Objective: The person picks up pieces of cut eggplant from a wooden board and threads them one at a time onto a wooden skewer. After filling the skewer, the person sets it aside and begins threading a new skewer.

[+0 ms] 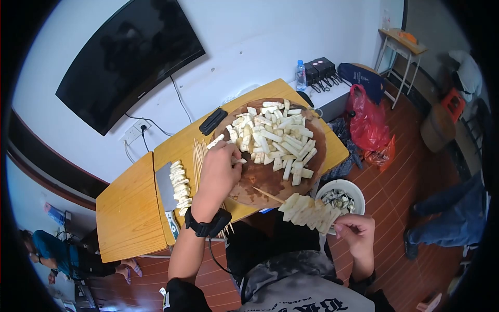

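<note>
L hand (218, 174) is down on the round board (260, 179), grip pinched on one white veg piece (239, 161) by the pile (278, 135); R hand (356, 229) clenched on the end of a loaded skewer (306, 210), near the bowl (340, 193); I'd say keep the stick level, spear each piece thru its middle, fingers off the tip; spare sticks (197, 156) lie on the desk (130, 213).

Under the hands, a round, matt, dark wooden board (260, 177) lies on a smooth, light wooden worktop (130, 213); thin wooden skewers (197, 156).
</note>
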Motion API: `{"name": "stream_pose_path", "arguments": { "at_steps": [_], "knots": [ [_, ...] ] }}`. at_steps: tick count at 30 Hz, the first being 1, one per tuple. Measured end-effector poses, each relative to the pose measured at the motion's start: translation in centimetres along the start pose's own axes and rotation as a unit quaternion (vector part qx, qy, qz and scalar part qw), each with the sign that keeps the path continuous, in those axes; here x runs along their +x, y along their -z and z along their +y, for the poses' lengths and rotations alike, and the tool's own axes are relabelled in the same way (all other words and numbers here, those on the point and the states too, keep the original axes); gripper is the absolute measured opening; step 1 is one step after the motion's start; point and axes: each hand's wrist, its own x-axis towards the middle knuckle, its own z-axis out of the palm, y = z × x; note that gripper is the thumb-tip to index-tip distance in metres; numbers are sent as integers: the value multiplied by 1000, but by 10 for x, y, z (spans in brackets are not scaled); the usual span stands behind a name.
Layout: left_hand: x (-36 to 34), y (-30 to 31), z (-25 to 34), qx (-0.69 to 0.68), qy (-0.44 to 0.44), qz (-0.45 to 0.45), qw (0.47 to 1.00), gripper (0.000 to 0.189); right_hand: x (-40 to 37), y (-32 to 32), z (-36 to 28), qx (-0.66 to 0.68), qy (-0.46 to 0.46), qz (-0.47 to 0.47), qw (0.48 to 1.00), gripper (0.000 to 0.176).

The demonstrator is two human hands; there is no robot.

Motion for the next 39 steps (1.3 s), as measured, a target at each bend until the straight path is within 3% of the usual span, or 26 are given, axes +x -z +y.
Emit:
{"name": "stream_pose_path", "arguments": {
  "at_steps": [12, 15, 18, 22, 27, 34, 39],
  "knots": [
    [-11, 10, -16, -58, 60, -32, 996, 33, 4, -12, -3, -14, -6, -13, 1000, 6],
    [-16, 18, -12, -115, 95, 31, 988, 28, 4, -12, -4, -9, -14, -11, 1000, 5],
    [-32, 29, -8, -347, 133, 46, 927, 24, 3, -14, -4, -13, -18, -15, 1000, 5],
    [-67, 48, 4, -580, 179, 12, 794, 29, 5, -19, -9, -39, -30, -33, 998, 4],
    [-118, 49, 2, -648, 218, 75, 726, 32, 8, -27, -3, -57, -18, -60, 996, 4],
    [-160, 44, -10, -644, 208, 109, 728, 31, 11, -43, 0, -56, -19, -115, 992, 6],
    [-160, 44, -4, -663, 234, 152, 694, 24, 13, -48, -1, -70, -17, -120, 990, 7]
  ]
}}
